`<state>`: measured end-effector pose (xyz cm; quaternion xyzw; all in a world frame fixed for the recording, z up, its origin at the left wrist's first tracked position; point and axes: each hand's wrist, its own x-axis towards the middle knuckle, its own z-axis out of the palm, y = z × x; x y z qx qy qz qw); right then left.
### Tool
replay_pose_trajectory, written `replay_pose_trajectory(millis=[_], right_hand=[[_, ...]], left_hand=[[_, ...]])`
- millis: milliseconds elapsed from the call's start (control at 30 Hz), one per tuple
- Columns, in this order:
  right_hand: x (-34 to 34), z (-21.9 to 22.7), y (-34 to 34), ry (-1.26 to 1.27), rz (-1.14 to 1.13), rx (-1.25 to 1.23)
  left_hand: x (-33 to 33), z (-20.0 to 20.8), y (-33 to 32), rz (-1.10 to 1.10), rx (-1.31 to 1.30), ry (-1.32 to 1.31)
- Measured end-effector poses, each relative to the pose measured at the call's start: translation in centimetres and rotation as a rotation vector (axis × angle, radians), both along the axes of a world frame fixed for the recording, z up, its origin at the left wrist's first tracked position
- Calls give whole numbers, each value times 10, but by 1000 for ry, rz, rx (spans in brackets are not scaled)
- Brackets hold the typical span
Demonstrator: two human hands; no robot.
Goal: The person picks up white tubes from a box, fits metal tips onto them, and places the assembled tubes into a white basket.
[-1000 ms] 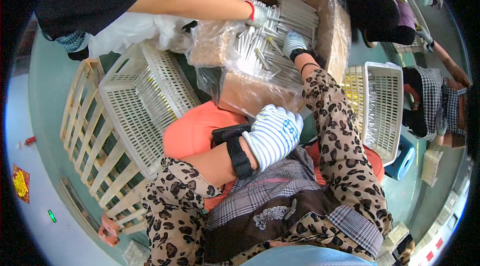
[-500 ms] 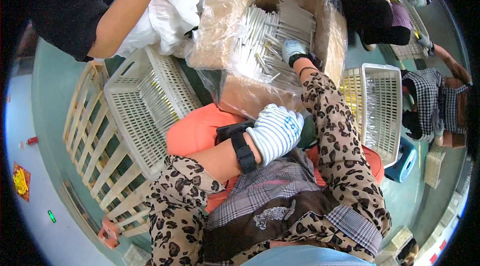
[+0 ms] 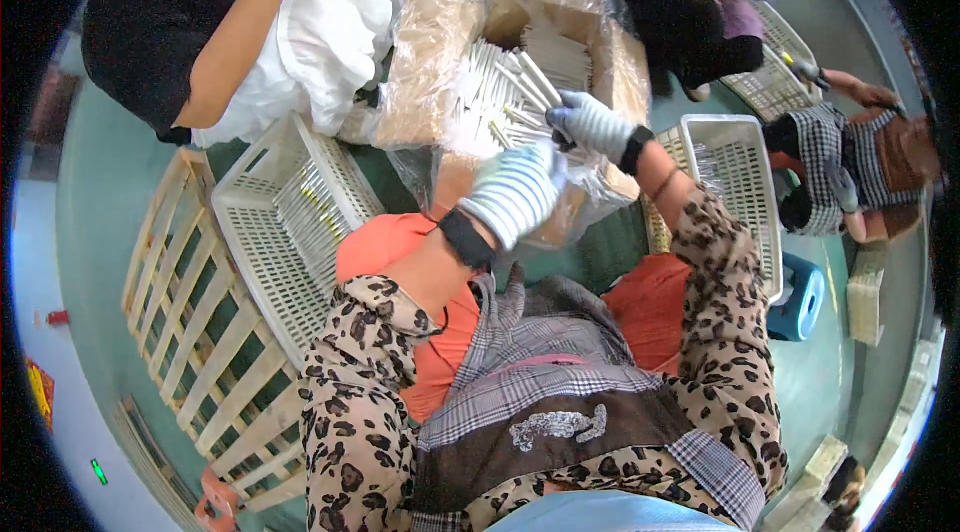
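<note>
My right hand [image 3: 597,124], in a striped glove with dark fingertips, is closed around several thin white sticks [image 3: 537,79] that jut up over the box. Beside it, my left hand [image 3: 515,194] in a striped glove hovers over the box's near edge. Its fingers are bent inward and blurred, so what they hold, if anything, is hidden. Below the hands stands a cardboard box [image 3: 428,62] lined with clear plastic, with many loose white sticks [image 3: 480,97] lying inside it.
A white slotted basket [image 3: 250,222] of sticks stands at left, by a wooden slatted pallet [image 3: 190,302]. Another white basket [image 3: 750,192] stands at right near a blue stool [image 3: 798,297]. One co-worker [image 3: 150,42] is at upper left; others work at upper right and right.
My right hand has risen out of the box's pile with several white sticks in it. My left hand has moved up and left, toward the box, and the two hands are now close together.
</note>
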<state>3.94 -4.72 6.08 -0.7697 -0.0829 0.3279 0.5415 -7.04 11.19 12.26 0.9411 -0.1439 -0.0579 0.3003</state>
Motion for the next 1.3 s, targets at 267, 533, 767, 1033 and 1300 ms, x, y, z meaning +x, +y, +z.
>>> replay_pose_trajectory(millis=[267, 533, 767, 1033, 1300], right_hand=[[-94, 52, -28, 13, -148, 149], [-117, 57, -21, 105, -242, 201], [-115, 57, -50, 227, 102, 36], [-113, 72, -58, 102, 287, -42], [-76, 56, -83, -997, -466, -128]], left_hand=[[6, -13, -20, 402, -1177, 766], [4, -37, -17, 378, -831, 126], [8, -15, 1, -200, -284, -330], [-24, -38, -13, -485, -345, 400], [-19, -14, 4, 5, -719, 896]])
